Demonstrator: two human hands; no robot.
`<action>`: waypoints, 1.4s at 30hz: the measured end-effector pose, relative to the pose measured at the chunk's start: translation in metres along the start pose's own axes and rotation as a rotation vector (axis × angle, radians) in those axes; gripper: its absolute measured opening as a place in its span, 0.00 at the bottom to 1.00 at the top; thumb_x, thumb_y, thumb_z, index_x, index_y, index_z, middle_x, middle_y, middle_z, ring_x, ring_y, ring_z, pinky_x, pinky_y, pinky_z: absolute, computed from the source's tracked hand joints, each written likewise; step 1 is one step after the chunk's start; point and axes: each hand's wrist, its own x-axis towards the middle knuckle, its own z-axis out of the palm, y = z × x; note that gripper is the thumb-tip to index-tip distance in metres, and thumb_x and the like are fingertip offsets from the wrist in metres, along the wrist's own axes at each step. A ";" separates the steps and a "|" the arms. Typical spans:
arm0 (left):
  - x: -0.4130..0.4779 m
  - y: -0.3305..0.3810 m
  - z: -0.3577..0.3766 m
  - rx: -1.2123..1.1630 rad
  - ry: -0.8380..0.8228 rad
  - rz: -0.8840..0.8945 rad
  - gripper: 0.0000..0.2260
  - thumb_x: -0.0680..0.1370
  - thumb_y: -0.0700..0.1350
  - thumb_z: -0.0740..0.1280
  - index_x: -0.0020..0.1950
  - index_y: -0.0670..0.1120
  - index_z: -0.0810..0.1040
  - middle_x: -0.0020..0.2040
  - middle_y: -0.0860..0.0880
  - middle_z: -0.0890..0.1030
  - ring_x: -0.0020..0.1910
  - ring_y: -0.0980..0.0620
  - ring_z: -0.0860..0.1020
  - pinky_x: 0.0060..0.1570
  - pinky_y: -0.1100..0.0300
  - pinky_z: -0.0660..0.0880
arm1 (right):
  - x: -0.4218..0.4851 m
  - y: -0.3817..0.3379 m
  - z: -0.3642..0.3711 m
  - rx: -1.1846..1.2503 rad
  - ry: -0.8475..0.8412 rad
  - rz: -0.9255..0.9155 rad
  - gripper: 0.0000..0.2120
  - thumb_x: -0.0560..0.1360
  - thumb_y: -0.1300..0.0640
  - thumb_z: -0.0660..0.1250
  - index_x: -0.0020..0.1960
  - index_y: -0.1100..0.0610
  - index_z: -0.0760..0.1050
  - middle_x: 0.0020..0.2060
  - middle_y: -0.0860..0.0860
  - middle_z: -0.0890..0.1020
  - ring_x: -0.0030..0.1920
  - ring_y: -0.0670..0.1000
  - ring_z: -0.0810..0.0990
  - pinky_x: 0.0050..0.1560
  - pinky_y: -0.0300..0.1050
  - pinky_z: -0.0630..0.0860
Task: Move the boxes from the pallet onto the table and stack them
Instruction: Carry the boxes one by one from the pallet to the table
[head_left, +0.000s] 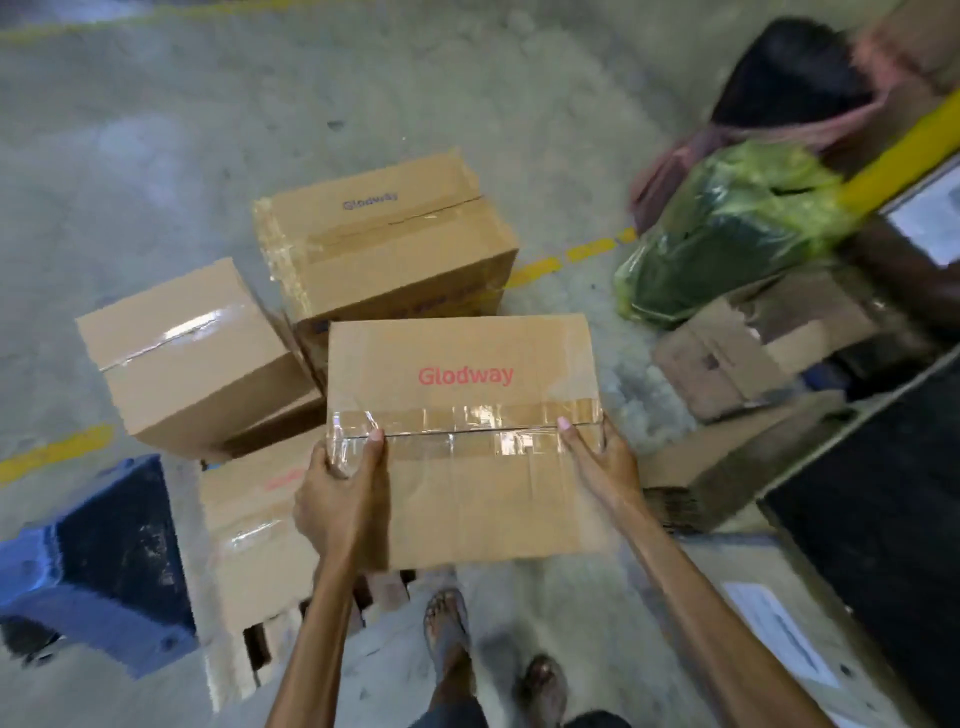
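Note:
A taped cardboard box (462, 384) with red "Glodway" lettering is held up in front of me. My left hand (343, 493) grips its left side and my right hand (597, 460) grips its right side, thumbs on the top. Below and behind it lie three more cardboard boxes: one at the back (384, 244), one on the left (192, 353) and one under my left arm (249, 530). The pallet (379, 597) shows only as wooden slats below that last box. The dark table (893, 519) lies at the right edge.
A blue plastic object (98, 561) sits on the floor at the left. To the right are a green plastic bag (727, 228), torn cardboard pieces (737, 353), a dark bundle (789, 73) and a yellow rail (898, 150). My sandalled feet (447, 623) stand on grey concrete with yellow dashed lines.

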 end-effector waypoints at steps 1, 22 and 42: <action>-0.008 0.022 0.012 -0.016 -0.031 0.034 0.24 0.74 0.68 0.69 0.62 0.54 0.80 0.55 0.45 0.85 0.57 0.39 0.80 0.55 0.49 0.73 | 0.001 -0.003 -0.024 -0.002 0.060 0.008 0.14 0.75 0.39 0.72 0.56 0.43 0.79 0.48 0.40 0.84 0.55 0.47 0.83 0.56 0.41 0.77; -0.444 0.349 0.372 -0.153 -0.899 0.825 0.28 0.73 0.70 0.69 0.65 0.54 0.79 0.54 0.50 0.85 0.53 0.46 0.79 0.48 0.58 0.66 | -0.128 0.158 -0.555 0.312 1.189 0.178 0.23 0.71 0.27 0.67 0.52 0.45 0.79 0.47 0.45 0.84 0.51 0.52 0.83 0.58 0.57 0.79; -0.602 0.435 0.691 0.230 -0.867 0.824 0.28 0.76 0.66 0.68 0.71 0.53 0.76 0.63 0.45 0.82 0.63 0.39 0.78 0.51 0.54 0.65 | 0.069 0.344 -0.804 0.364 1.068 0.353 0.33 0.72 0.25 0.62 0.63 0.48 0.79 0.45 0.43 0.84 0.50 0.53 0.84 0.53 0.52 0.80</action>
